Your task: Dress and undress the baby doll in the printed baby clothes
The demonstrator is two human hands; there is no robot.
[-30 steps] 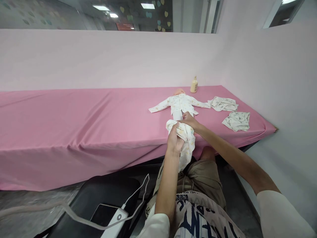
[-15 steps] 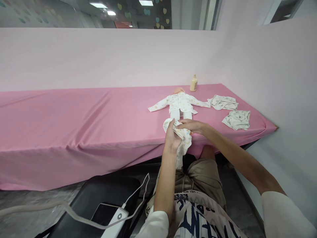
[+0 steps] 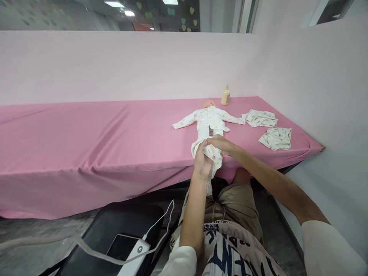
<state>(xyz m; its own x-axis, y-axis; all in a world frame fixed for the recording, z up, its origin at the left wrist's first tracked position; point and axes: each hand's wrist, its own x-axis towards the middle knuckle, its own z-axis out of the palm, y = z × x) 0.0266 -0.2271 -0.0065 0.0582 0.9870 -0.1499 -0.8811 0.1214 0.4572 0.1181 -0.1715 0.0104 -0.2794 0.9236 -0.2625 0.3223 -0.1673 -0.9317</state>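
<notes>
A baby doll (image 3: 211, 117) lies on its back on the pink-covered table, wearing a white patterned long-sleeved top and something white on its legs. Its feet point towards me. At the feet, both hands grip a small pair of white patterned baby pants (image 3: 216, 157), bunched at the upper edge, with one leg hanging over the table's front edge. My left hand (image 3: 202, 159) is closed on the cloth from the near side. My right hand (image 3: 222, 144) pinches it from the right, fingertips close to the left thumb. The doll's feet are mostly hidden by cloth and hands.
On the pink cloth (image 3: 109, 142), a cream pump bottle (image 3: 225, 96) stands behind the doll. Two folded patterned garments, one farther back (image 3: 260, 118) and another nearer (image 3: 276, 138), lie to the right. A black seat at lower left holds a phone (image 3: 122, 247) and a white power bank (image 3: 135, 257) with a cable.
My right fingertips have come closer to my left thumb, gathering the upper edge of the pants. The doll and the other things stay in place.
</notes>
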